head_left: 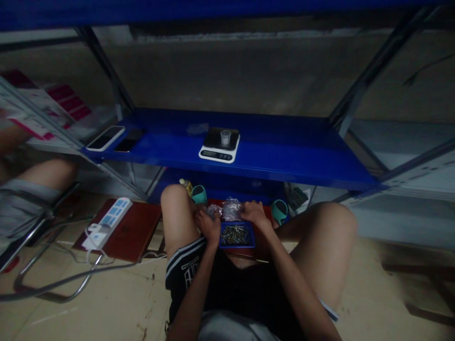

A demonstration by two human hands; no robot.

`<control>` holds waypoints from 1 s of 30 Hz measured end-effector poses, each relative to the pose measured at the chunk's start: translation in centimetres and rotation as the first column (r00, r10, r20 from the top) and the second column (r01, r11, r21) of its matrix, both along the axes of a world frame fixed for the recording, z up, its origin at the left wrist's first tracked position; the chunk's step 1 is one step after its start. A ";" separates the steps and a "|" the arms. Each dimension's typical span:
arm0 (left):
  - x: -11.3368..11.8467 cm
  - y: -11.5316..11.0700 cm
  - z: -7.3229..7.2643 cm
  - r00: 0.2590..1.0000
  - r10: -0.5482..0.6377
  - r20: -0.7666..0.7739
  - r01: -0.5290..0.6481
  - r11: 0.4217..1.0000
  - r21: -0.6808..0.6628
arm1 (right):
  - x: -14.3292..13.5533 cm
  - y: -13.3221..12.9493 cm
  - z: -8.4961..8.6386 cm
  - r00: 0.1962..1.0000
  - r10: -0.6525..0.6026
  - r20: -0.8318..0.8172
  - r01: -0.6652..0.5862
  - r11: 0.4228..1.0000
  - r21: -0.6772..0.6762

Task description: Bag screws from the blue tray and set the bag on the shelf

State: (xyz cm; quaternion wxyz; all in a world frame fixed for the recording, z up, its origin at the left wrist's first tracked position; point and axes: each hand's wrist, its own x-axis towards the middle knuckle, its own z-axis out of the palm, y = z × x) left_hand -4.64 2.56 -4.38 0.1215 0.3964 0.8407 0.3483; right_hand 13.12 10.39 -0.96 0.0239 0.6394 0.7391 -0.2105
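Observation:
Between my knees, a blue tray (222,246) holds many small metal pieces like screws. Behind it lie clear plastic bags (232,209) on a reddish-brown surface. My left hand (209,223) is at the left end of the bags, its fingers bent over a clear bag there; what its fingertips hold is too dim to tell. My right hand (254,211) reaches the right edge of the bags, fingers bent and partly hidden. On the blue shelf above stands a white kitchen scale (217,154) with a small clear cup (225,137) on it.
Two phones (105,138) lie at the shelf's left end. A power strip (108,222) with cables rests on a red-brown board at the left. Another person's leg (46,177) and a metal chair are at the far left. Metal posts frame the blue shelf (284,142).

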 end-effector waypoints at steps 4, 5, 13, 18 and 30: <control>0.6 -0.4 -0.9 0.999 -0.014 -0.050 0.010 0.997 -0.077 | 0.6 1.7 0.2 0.994 -0.085 0.062 0.087 0.996 -0.021; 0.7 -0.5 -1.1 0.999 -0.013 -0.044 0.008 0.994 -0.110 | 0.7 1.8 0.1 0.990 -0.122 0.067 0.123 0.992 -0.003; -0.2 -0.8 -2.6 0.977 0.041 0.211 -0.016 0.993 -0.121 | -1.2 -0.1 -2.1 0.976 -0.208 -0.067 0.213 0.974 0.082; 0.0 -0.3 -3.3 0.986 -0.041 0.162 0.044 0.999 -0.018 | -2.4 -1.0 -4.0 0.977 -0.209 -0.043 0.212 0.971 0.112; 1.2 1.5 -3.5 0.918 -0.396 0.034 0.396 0.918 -0.010 | -3.1 -0.1 -5.1 0.849 -0.311 -0.428 0.306 0.948 -0.082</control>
